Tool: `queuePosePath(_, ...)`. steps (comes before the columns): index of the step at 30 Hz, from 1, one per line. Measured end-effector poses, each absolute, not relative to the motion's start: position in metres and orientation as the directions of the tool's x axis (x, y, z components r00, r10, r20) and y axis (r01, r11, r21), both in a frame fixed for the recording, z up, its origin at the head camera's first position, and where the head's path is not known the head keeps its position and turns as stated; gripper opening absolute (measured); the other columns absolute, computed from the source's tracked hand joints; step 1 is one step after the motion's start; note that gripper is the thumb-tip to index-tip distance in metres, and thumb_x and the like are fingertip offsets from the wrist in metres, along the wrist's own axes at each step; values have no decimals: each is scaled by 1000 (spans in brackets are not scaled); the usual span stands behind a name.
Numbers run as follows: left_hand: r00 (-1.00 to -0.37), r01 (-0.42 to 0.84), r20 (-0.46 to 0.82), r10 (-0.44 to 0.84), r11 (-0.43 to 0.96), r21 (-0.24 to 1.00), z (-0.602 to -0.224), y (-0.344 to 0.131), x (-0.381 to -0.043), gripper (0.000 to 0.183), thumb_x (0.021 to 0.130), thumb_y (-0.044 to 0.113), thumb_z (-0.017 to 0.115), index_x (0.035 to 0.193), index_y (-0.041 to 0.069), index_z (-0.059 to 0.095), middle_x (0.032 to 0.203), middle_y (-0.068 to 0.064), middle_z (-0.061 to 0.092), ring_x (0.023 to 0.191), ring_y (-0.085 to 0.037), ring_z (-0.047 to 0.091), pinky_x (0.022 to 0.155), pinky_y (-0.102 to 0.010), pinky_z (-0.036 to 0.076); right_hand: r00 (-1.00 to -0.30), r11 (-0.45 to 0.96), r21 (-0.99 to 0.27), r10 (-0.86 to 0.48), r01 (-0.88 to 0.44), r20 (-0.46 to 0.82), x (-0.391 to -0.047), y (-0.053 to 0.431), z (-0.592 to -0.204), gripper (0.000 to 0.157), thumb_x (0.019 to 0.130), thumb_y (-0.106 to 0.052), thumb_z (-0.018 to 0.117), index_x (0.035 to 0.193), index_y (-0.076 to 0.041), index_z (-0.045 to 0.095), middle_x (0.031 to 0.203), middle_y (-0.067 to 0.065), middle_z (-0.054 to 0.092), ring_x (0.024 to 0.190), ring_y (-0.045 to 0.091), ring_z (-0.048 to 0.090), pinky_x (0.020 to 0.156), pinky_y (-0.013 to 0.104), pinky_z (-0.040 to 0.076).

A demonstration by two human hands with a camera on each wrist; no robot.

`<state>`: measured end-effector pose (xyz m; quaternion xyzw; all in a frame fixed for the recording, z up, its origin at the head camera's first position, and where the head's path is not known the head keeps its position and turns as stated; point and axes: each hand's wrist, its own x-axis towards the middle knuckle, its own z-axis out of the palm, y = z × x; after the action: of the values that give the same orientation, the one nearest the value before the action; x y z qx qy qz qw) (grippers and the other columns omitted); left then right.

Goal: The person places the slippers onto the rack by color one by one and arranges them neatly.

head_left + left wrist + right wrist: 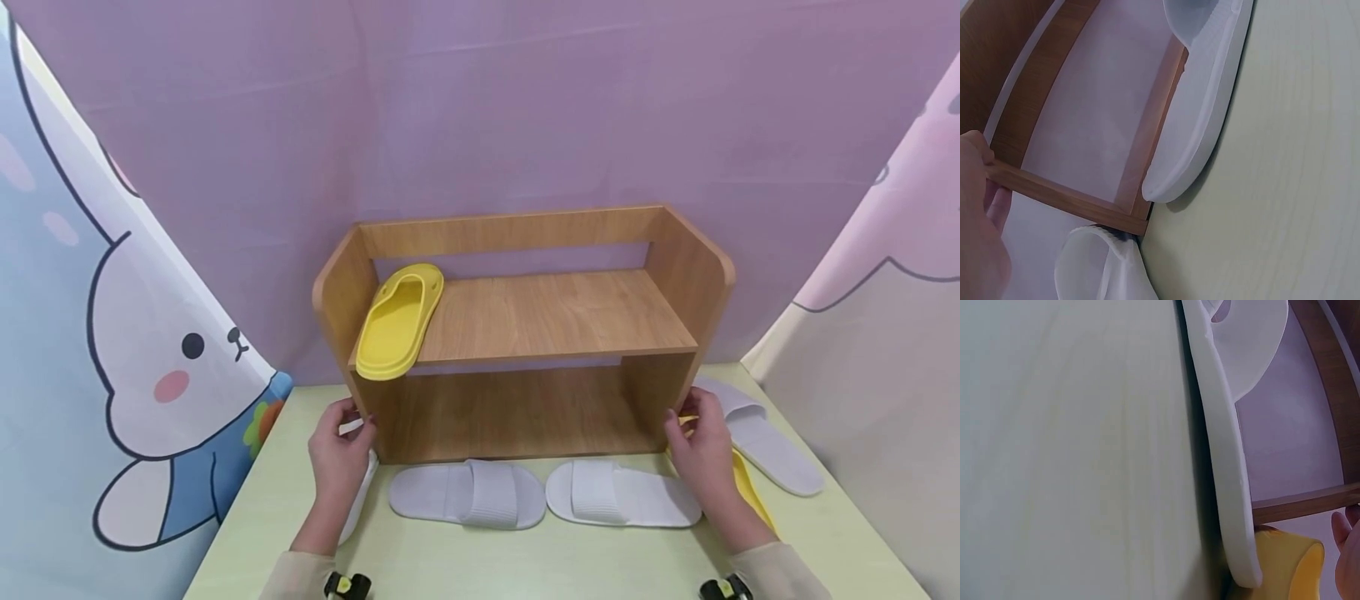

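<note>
Two hands on one small wooden shelf (517,233), so my read is that the step right now is steadying it or nudging it into place. Left hand (340,454) grips the near edge of the left end, low down, thumb on one side and fingers on the other. Right hand (702,450) pinches the near edge of the right end at about the same height. Forearms come in from the near side, pretty much mirroring each other, angled a bit outward at the wrists.

Shelf's upright at the far side of the table (480,562). If it's getting shifted, I'd say the move calls for equal force from both sides and no tipping, because the yellow slipper (401,321) at the left of the upper board (555,312) pokes out past the near edge and could slide off.

Also watch the floor-level stuff: grey slipper (465,493) and white slipper (630,493) lie right in front, and a second yellow slipper (750,492) sits partly hidden by the right hand.
</note>
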<state>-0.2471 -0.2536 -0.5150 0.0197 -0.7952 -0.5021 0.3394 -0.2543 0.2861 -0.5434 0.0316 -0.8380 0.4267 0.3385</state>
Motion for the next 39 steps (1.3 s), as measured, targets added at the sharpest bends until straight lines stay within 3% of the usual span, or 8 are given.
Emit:
queuePosePath(8, -755, 333, 532, -384, 474, 815, -520, -253, -250, 29, 93, -9, 80, 119, 3, 75, 111, -10, 76, 102, -10, 70, 81, -13, 61, -756, 629, -682, 221, -372, 616, -251, 287, -540, 39, 97, 10, 71, 134, 8, 56, 111, 18, 64, 97, 22, 59, 76, 8, 49)
queuePosePath(15, -751, 341, 533, -390, 461, 819, -521, -251, -250, 29, 92, -9, 80, 118, 2, 75, 109, -11, 76, 101, -11, 71, 81, -14, 61, -807, 673, -648, 128, -355, 576, -241, 300, -537, 48, 97, 5, 76, 140, 6, 56, 116, 20, 67, 101, 30, 63, 80, 13, 50)
queuePosePath(20, -755, 327, 527, -391, 471, 819, -521, -251, -250, 30, 93, -7, 81, 120, 3, 74, 110, -9, 76, 102, -13, 71, 81, -13, 61, -851, 754, -583, 63, -301, 521, -224, 317, -535, 62, 96, -4, 81, 149, 8, 52, 127, 29, 63, 113, 45, 60, 91, 47, 53)
queuePosePath(22, -754, 327, 529, -389, 476, 816, -521, -251, -250, 30, 93, -7, 80, 120, 3, 74, 110, -10, 75, 102, -13, 70, 81, -13, 61, -863, 779, -563, 55, -278, 503, -216, 324, -535, 66, 95, -7, 83, 151, 9, 51, 132, 33, 60, 118, 52, 55, 94, 64, 49)
queuePosePath(24, -752, 334, 533, -387, 474, 815, -521, -251, -250, 30, 93, -8, 79, 120, 2, 74, 111, -11, 75, 102, -14, 70, 81, -13, 61, -868, 800, -539, 47, -263, 493, -209, 329, -537, 69, 95, -10, 84, 152, 9, 50, 135, 36, 56, 122, 57, 51, 97, 72, 43)
queuePosePath(31, -753, 329, 529, -391, 472, 817, -521, -251, -250, 31, 92, -7, 80, 121, 3, 74, 111, -10, 75, 102, -13, 70, 82, -14, 61, -860, 826, -493, 21, -272, 510, -190, 338, -542, 80, 85, -11, 92, 151, 7, 51, 135, 39, 53, 122, 60, 48, 98, 73, 41)
queuePosePath(39, -746, 355, 543, -386, 458, 815, -520, -252, -249, 31, 92, -11, 80, 120, 1, 74, 110, -11, 75, 101, -13, 70, 81, -14, 61, -932, 871, -457, 0, -178, 362, -174, 351, -548, 112, 78, -29, 101, 163, 4, 38, 133, 46, 48, 118, 65, 48, 91, 81, 45)
